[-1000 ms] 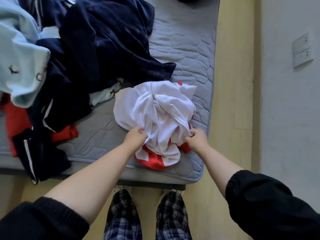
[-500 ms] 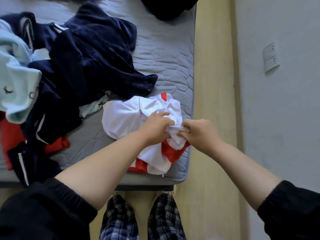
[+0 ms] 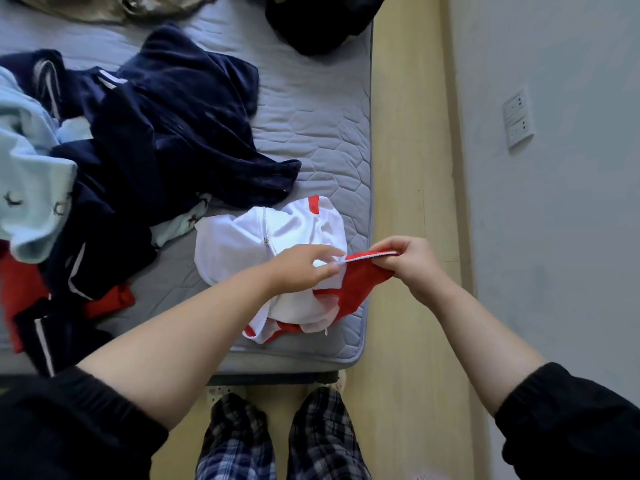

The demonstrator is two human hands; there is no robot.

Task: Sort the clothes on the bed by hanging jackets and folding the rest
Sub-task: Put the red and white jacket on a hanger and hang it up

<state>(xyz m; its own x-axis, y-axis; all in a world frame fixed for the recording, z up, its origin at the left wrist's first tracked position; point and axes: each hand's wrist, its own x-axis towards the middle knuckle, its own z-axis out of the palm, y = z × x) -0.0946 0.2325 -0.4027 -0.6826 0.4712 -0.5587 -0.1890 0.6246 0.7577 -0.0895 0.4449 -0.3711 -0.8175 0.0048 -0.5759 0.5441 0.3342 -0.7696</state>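
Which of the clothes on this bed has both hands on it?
The white and red zip jacket at the near right corner of the bed: the left hand and right hand pinch its zipper edge; the navy pile lies untouched.

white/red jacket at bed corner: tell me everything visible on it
White jacket with red panels, smooth sporty-looking fabric, crumpled in a heap at the near right corner of the grey quilted mattress. A white zipper runs down it, slider visible. The left hand and right hand pinch a red zipper edge, stretched between them above the heap.

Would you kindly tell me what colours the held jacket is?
White jacket with red panels, head view.
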